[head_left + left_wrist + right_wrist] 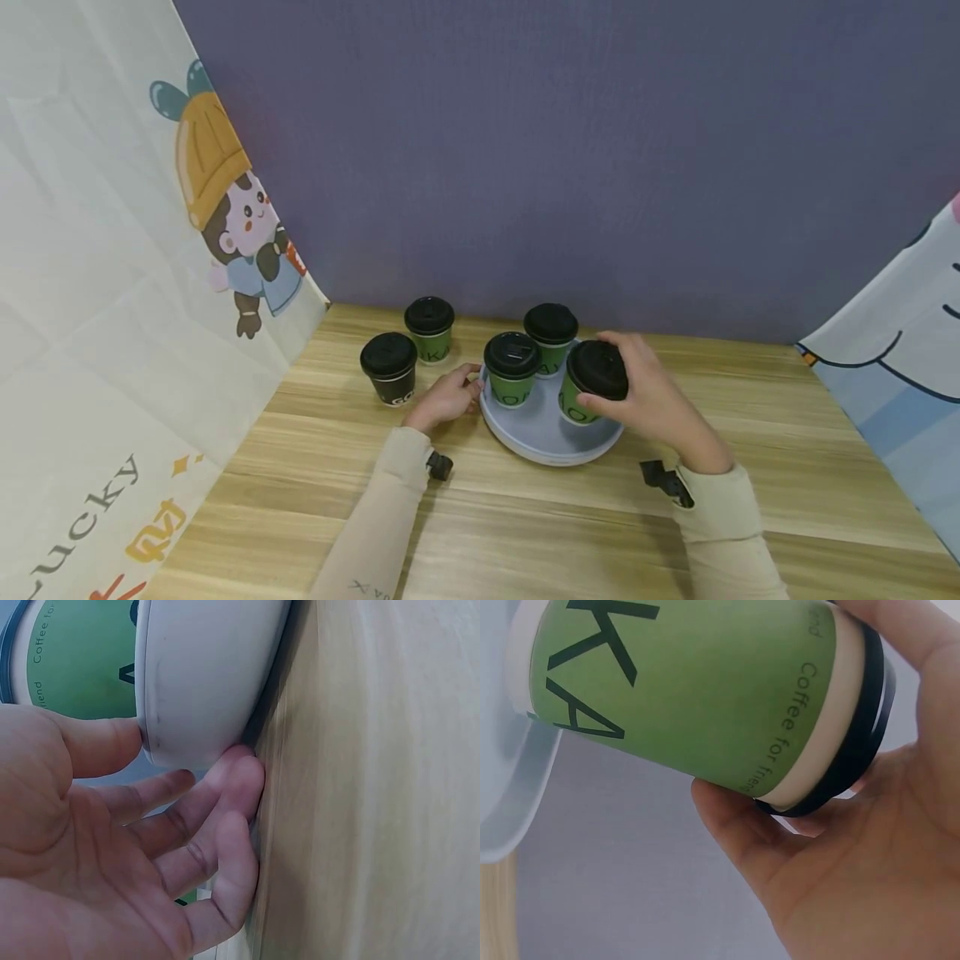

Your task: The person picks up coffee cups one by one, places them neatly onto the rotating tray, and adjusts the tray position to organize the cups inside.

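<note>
My right hand (651, 393) grips a green paper coffee cup (574, 403) with a black lid, thumb and fingers around its upper part. This cup stands over the right side of a round, pale blue-grey tray (546, 433). In the right wrist view the cup (682, 690) shows dark letters, and its base is close against the tray (525, 787). My left hand (448, 395) holds the tray's left edge. In the left wrist view, the thumb lies at the rim (199, 682) and curled fingers reach its lower edge. Two more lidded green cups, one front-left (512, 388) and one behind (551, 357), stand on the tray.
Left of the tray, a black lidded cup (393, 388) and a green lidded cup (432, 347) stand on the wooden table (525, 533). A purple-grey wall panel (525, 150) rises behind the table. Printed cloths hang at the left (90, 250) and right (885, 333).
</note>
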`<control>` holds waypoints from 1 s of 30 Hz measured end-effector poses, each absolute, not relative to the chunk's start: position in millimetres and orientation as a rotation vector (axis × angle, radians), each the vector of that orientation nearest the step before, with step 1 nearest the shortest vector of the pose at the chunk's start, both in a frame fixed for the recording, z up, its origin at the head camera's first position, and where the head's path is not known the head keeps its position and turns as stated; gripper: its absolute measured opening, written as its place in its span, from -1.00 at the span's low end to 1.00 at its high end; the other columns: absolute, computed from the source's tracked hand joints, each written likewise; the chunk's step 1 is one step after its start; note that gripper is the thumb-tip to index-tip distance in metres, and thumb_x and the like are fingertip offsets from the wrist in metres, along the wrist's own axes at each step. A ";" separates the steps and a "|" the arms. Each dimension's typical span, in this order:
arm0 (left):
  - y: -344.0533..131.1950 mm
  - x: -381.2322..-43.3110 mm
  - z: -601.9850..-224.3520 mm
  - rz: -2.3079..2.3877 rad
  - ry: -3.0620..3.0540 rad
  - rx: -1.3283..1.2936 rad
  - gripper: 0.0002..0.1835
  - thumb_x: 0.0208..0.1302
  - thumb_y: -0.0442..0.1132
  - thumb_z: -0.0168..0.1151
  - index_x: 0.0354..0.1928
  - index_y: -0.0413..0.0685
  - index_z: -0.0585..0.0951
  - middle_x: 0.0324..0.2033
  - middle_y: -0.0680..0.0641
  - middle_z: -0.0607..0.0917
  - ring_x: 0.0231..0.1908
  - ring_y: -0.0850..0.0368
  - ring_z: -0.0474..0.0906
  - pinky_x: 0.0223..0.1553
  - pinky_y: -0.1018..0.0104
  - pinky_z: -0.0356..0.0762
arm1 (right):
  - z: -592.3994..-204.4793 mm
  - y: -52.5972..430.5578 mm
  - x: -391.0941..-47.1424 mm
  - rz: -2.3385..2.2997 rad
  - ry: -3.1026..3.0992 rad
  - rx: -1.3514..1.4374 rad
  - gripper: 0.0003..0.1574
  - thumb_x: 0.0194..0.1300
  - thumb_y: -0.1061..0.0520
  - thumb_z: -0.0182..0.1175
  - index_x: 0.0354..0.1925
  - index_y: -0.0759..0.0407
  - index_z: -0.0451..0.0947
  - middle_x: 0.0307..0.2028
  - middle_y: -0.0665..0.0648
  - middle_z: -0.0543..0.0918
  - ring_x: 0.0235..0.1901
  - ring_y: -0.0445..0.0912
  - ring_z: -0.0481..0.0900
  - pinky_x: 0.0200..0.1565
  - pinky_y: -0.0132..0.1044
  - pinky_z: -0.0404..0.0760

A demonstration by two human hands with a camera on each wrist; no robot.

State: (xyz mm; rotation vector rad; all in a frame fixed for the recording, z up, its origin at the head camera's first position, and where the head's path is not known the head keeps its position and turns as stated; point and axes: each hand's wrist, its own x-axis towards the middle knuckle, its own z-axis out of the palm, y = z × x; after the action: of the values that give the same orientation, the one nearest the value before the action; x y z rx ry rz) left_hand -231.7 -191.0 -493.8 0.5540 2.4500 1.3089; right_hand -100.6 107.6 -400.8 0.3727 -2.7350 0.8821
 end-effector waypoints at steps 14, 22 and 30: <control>-188.3 -230.7 -493.7 1.322 2.497 0.511 -0.56 0.61 -0.17 -0.02 0.40 -0.16 0.44 -0.21 -0.17 0.69 -0.30 0.06 0.69 -0.22 0.26 0.65 | -409.9 88.9 -104.8 0.889 -2.786 0.412 0.23 0.13 -0.32 0.50 0.51 0.17 0.16 0.37 0.29 0.33 0.30 0.19 0.39 0.19 0.25 0.49; -186.6 -228.9 -492.8 1.300 2.542 0.500 -0.58 0.62 -0.16 -0.03 0.37 -0.17 0.48 -0.18 -0.18 0.71 -0.31 0.07 0.69 -0.24 0.27 0.64 | -413.2 79.5 -105.3 0.872 -2.782 0.461 0.23 0.10 -0.24 0.55 0.50 0.18 0.17 0.39 0.28 0.33 0.35 0.20 0.38 0.26 0.23 0.47; -184.6 -227.8 -491.6 1.292 2.566 0.478 -0.59 0.62 -0.17 -0.04 0.34 -0.20 0.49 -0.17 -0.18 0.74 -0.28 0.05 0.71 -0.24 0.27 0.66 | -419.7 73.2 -108.7 0.844 -2.799 0.490 0.23 0.10 -0.26 0.54 0.49 0.21 0.18 0.45 0.31 0.28 0.44 0.24 0.27 0.33 0.27 0.39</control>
State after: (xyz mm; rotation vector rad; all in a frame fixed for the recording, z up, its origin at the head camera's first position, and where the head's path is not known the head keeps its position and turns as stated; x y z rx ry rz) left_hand -227.8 -184.6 -491.6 0.4783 2.5663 1.2919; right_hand -108.7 73.2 -419.7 0.4905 -2.7986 0.8438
